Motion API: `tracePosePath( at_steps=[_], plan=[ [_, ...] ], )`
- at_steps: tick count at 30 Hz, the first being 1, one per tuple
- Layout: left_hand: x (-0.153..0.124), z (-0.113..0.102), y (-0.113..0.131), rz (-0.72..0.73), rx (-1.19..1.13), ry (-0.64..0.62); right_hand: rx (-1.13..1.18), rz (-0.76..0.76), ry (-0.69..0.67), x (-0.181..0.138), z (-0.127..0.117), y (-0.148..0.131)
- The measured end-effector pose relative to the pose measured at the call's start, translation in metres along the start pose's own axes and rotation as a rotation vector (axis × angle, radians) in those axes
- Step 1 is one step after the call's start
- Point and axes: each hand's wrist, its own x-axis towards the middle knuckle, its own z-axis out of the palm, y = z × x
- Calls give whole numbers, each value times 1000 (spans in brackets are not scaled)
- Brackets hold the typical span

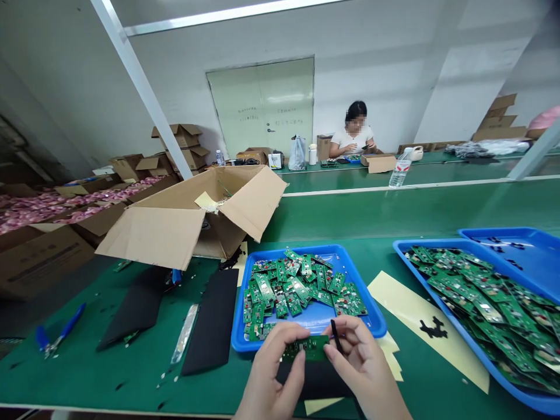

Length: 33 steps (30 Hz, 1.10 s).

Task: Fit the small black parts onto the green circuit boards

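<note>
Near the table's front edge, my left hand [280, 370] pinches a small green circuit board [312, 348] between thumb and fingers. My right hand [363, 364] is closed on a slim black tool [336, 336] that sticks up between thumb and forefinger; its exact kind is unclear. The right thumb tip is at the board's right end. Under both hands lies a black sheet [321, 379], partly covered. Just beyond is a blue tray [306, 322] with a heap of similar green boards [284, 286].
On the right, a second blue tray [437, 297] is piled with boards, beside yellow paper [411, 309] bearing small black pieces [434, 328]. An open carton [161, 227], black foam-like sheets [212, 324] and blue-handled cutters [59, 332] are left. Across the table sits a co-worker [353, 137].
</note>
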Motion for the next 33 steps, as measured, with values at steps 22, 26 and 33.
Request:
tracePosePath(
  at_steps=[22,26,33],
  plan=[
    [10,9,13,-590,-392,-140,-255,-51,-301,-14,-31,-19],
    [10,17,18,-548,-325,-142,-233,-76,-359,-15,-31,-23],
    [11,18,24,-608,-343,-212,-571,-295,-412,-6,-40,-27]
  ],
)
